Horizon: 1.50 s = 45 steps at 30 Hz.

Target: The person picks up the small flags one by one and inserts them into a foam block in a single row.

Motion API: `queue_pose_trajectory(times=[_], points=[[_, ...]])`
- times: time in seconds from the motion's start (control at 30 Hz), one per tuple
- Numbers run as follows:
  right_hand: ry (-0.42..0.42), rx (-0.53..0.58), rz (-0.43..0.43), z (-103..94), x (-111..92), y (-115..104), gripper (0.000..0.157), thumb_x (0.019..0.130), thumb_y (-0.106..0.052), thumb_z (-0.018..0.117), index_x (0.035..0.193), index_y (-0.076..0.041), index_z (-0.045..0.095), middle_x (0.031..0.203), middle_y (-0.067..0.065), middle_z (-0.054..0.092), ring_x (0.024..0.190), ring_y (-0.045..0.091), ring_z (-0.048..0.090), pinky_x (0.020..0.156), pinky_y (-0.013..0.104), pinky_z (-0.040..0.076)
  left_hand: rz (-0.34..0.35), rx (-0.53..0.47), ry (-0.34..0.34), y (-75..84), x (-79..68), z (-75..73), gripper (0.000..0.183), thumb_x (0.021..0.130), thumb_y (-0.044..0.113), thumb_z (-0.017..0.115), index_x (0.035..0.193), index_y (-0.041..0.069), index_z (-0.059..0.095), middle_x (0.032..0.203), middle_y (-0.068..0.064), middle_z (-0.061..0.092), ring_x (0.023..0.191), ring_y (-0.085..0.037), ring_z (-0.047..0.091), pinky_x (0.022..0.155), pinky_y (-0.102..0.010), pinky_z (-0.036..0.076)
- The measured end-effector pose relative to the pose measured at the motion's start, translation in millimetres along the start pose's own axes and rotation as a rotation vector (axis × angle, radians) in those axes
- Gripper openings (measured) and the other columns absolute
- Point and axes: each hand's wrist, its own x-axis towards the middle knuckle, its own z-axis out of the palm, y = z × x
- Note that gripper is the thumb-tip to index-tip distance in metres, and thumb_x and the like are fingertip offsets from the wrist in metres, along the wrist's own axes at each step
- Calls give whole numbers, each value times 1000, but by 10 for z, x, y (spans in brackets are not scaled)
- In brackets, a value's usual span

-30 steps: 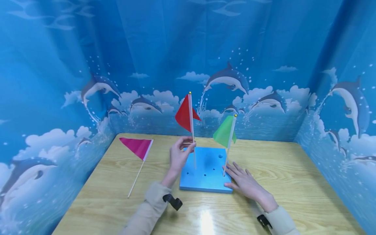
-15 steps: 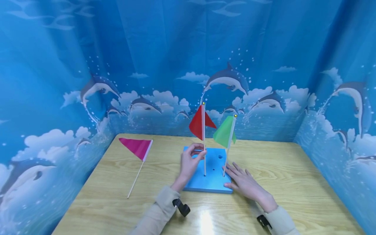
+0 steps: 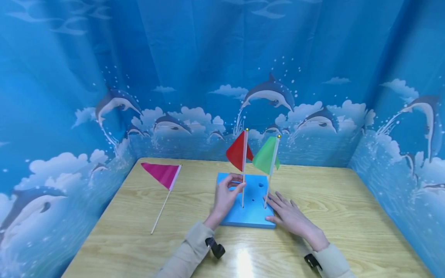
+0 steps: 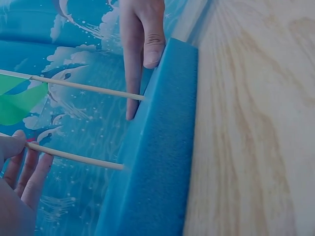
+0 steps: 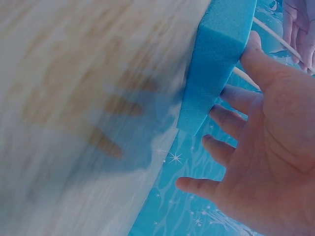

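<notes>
My left hand (image 3: 225, 197) pinches the wooden stick of a red flag (image 3: 237, 151) between thumb and fingers. The foot of that stick meets a hole in the blue foam board (image 3: 231, 221), and the flag stands nearly upright. To its right a green flag (image 3: 266, 156) stands in another hole, leaning slightly right. My right hand (image 3: 291, 217) lies with fingers spread over the board's right edge, beside the green flag's stick. In the left wrist view both sticks enter the board (image 4: 157, 162). Part of the board is hidden behind my left hand.
A magenta flag (image 3: 163, 174) lies on the wooden table (image 3: 125, 231) to the left. More holes, among them a wider one near the back right corner, show in the board. A blue curtain (image 3: 194, 58) with dolphins surrounds the table's back and sides.
My left hand has carried the red flag to the right and down, from over the board until its stick went into a hole. The right hand has stayed in place.
</notes>
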Motion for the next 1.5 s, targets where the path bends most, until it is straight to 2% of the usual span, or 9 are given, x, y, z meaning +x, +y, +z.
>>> queue_pose_trajectory(times=[0.2, 0.43, 0.73, 1.0, 1.3, 1.5], points=[[-7, 2, 18, -9, 2, -12, 67, 88, -51, 51, 144, -18, 31, 150, 8, 27, 137, 37, 19, 101, 70, 18, -40, 68, -17, -12, -45, -6, 26, 82, 32, 67, 104, 18, 62, 98, 2, 65, 81, -9, 65, 67, -21, 56], [1, 1, 24, -21, 1, -23, 66, 89, -49, 52, 143, -17, 33, 149, 9, 28, 136, 38, 20, 100, 70, 18, -53, 60, -27, -22, -53, -5, 27, 82, 30, 68, 104, 16, 62, 99, -1, 66, 83, -14, 66, 67, -22, 56], [-13, 11, 33, -31, 9, -15, 67, 88, -51, 51, 143, -17, 32, 149, 9, 27, 137, 38, 18, 101, 70, 16, -96, 68, -39, -41, -35, 2, 25, 82, 34, 67, 103, 23, 62, 97, 7, 64, 81, -6, 65, 68, -21, 56], [-12, 5, 30, -30, 10, -19, 67, 88, -51, 51, 143, -18, 32, 150, 9, 26, 137, 37, 18, 101, 70, 16, -81, 87, -26, -29, -31, 14, 25, 82, 33, 68, 103, 22, 62, 98, 6, 65, 84, -7, 65, 68, -20, 55], [-10, 9, 30, -26, 6, -30, 67, 88, -50, 52, 143, -18, 32, 149, 8, 27, 137, 37, 18, 101, 70, 16, -69, 93, -45, -28, -42, 7, 28, 81, 36, 68, 105, 22, 62, 99, 6, 66, 85, -8, 65, 71, -22, 55], [-6, 0, 24, -17, 3, -25, 67, 88, -50, 52, 143, -18, 32, 149, 8, 27, 137, 37, 19, 101, 70, 16, -81, 67, -30, -35, -30, -67, 29, 85, 35, 65, 108, 20, 61, 106, 2, 64, 89, -10, 64, 72, -22, 55]])
